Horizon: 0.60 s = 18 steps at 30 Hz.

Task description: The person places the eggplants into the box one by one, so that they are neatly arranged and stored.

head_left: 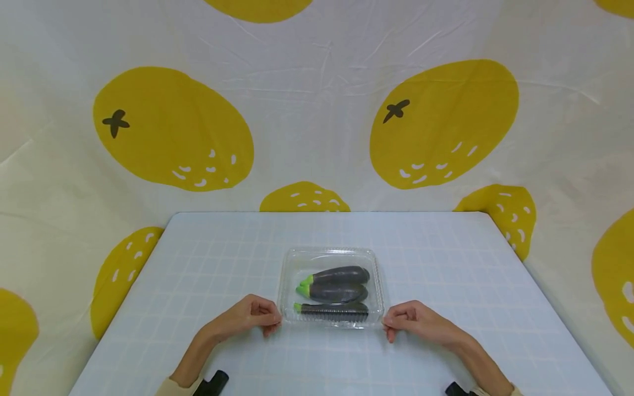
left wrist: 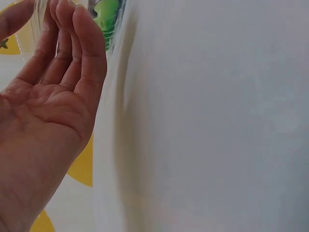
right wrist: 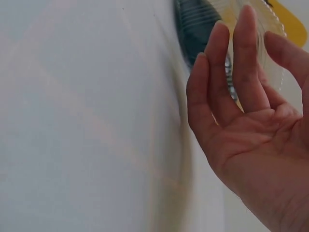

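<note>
A clear plastic box (head_left: 331, 256) lies near the middle of the table. Inside it, three dark eggplants (head_left: 339, 293) with green stem ends point left, the nearest one seen through the ribbed front wall. At the box's near left corner, my left hand (head_left: 256, 314) pinches the rim between thumb and fingers. My right hand (head_left: 409, 318) does the same at the near right corner. The left wrist view shows a green stem end (left wrist: 106, 14) beyond the left fingertips. A dark eggplant (right wrist: 195, 24) shows behind the right fingers in the right wrist view.
The table (head_left: 223, 247) has a pale blue checked cover. Behind it hangs a whitish cloth (head_left: 307, 126) printed with big yellow fruits. Black wrist devices (head_left: 212, 383) sit at both cuffs, near the table's front.
</note>
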Each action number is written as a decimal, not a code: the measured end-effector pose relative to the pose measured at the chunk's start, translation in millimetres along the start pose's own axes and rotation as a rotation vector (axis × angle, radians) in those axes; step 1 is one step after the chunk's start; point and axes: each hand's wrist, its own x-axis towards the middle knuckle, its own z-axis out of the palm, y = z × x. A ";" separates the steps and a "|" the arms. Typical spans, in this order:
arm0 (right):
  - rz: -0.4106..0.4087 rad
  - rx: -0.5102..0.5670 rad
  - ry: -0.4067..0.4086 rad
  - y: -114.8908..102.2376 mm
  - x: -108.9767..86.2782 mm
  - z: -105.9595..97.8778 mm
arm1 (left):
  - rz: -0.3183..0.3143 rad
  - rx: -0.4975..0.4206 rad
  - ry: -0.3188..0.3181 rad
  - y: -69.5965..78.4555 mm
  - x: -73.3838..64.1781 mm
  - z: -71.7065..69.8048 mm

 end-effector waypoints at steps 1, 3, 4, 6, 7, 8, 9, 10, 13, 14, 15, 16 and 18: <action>0.003 -0.005 0.000 0.2 -0.6 -1.2 | 0.000 0.017 0.006 0.5 -0.5 -1.1; 0.017 -0.018 0.006 -0.4 -2.0 -3.8 | -0.007 0.043 0.025 1.4 -1.7 -3.8; 0.022 -0.027 0.011 -0.8 -2.6 -5.0 | -0.012 0.055 0.035 1.7 -2.4 -5.4; 0.037 -0.045 0.027 -1.8 -3.9 -7.5 | -0.021 0.068 0.057 2.0 -3.6 -8.6; 0.045 -0.053 0.037 -2.2 -4.6 -8.6 | -0.025 0.076 0.068 2.0 -4.1 -10.1; 0.049 -0.063 0.046 -2.8 -5.2 -9.8 | -0.031 0.081 0.078 1.8 -4.4 -11.6; 0.052 -0.069 0.053 -3.3 -5.7 -11.0 | -0.037 0.087 0.087 1.5 -4.5 -13.0; 0.054 -0.077 0.060 -3.6 -6.3 -12.2 | -0.043 0.092 0.096 1.0 -4.5 -14.3; 0.049 -0.095 0.081 -4.2 -7.6 -15.9 | -0.056 0.105 0.119 0.4 -4.3 -17.5; 0.043 -0.103 0.090 -4.2 -7.7 -17.1 | -0.055 0.106 0.125 0.6 -4.2 -18.4; 0.039 -0.109 0.100 -4.1 -7.9 -18.3 | -0.048 0.109 0.128 0.7 -4.2 -19.4; 0.037 -0.119 0.110 -4.1 -8.1 -19.5 | -0.049 0.110 0.134 1.0 -4.1 -20.2; 0.026 -0.140 0.133 -4.4 -8.8 -21.6 | -0.047 0.109 0.141 1.6 -3.7 -21.6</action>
